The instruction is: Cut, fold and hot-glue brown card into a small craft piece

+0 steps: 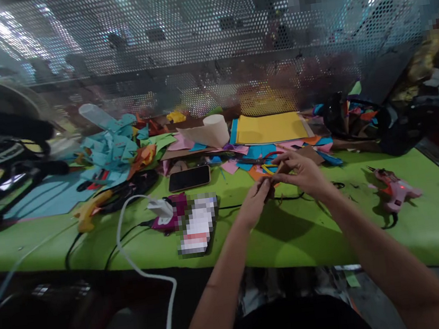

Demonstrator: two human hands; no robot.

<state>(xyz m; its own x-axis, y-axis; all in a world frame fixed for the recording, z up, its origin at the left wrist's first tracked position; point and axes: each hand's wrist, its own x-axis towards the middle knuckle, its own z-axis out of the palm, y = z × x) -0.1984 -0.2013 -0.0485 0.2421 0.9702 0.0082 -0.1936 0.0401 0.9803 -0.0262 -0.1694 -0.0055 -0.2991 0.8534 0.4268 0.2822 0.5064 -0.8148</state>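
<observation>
Over the green tabletop (pixel 229 246), my left hand (pixel 255 203) and my right hand (pixel 304 174) meet with fingertips pinched together. Between them is a small brown piece (pixel 282 168), mostly covered by the fingers; I cannot make out what it is. Just beyond the fingers lie red-handled scissors (pixel 270 155) among colored paper scraps (pixel 253 172). A black cord runs across the table behind and under the hands. To the right rests a pink glue gun (pixel 397 192) with a small red light, apart from both hands.
Left of the hands are a dark phone (pixel 189 178), a lit phone (pixel 200 225) and a purple power strip (pixel 168 221) with a white plug. A yellow glue gun (pixel 89 210) lies farther left. Yellow sheets (pixel 271 127) and a white roll (pixel 216 128) stand before a perforated metal screen (pixel 188 40).
</observation>
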